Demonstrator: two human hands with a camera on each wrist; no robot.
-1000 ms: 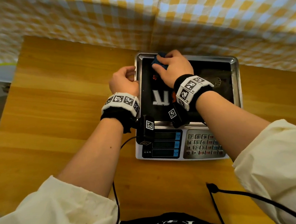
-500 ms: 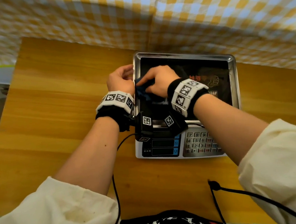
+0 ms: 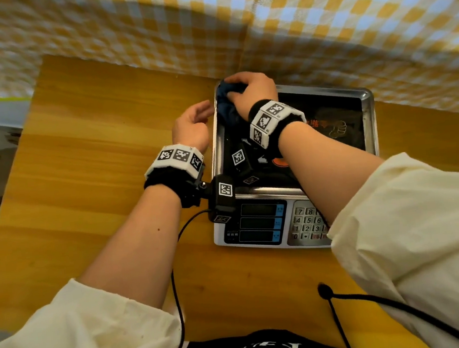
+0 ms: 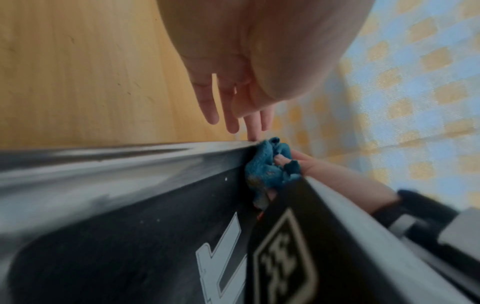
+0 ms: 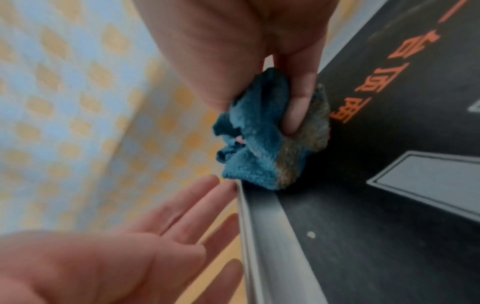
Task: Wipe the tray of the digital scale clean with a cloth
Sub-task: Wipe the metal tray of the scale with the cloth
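A: What fills the lower half?

B: The scale's tray [image 4: 109, 164], steel rim running across, with a dark printed sheet [image 4: 155, 236] lying inside it, white block lettering on it, and a few pale specks.

A: And the left hand [image 4: 249, 61]?

B: Over the wooden worktop [image 4: 78, 72], fingers [image 4: 231, 115] straight and pointing down at the rim; one fingertip touches the rim at the tray's far corner.

A: The cloth?

B: A bunched blue cloth [image 4: 270, 168] is pressed into that same corner. The right hand [image 4: 337, 176] has its fingers curled into it, so its grip is on the cloth. A black wristband [image 4: 405, 207] shows behind, and yellow-and-blue checked fabric [image 4: 415, 92] lies beyond the tray.
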